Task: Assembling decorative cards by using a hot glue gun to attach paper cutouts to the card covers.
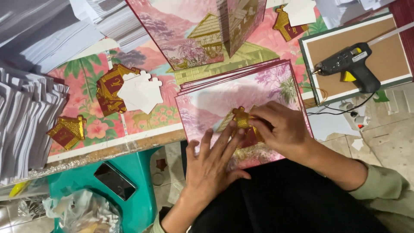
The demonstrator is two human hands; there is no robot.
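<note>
A stack of pink printed cards (215, 97) with a landscape picture rests on my lap. On the top card sits a gold and maroon house-shaped cutout (242, 118). My left hand (213, 166) lies flat with fingers spread, its fingertips pressing the cutout's lower edge. My right hand (280, 129) comes in from the right and presses the cutout down with curled fingers. Part of the cutout is hidden under my right hand.
More gold house cutouts (110, 86) and white cutouts (140, 91) lie on a low board (129, 140). A black glue gun (349, 64) rests on a brown panel. White paper stacks (26, 125) stand left. A phone (114, 180) lies on a teal stool (142, 207). An open folded card (194, 30) stands behind.
</note>
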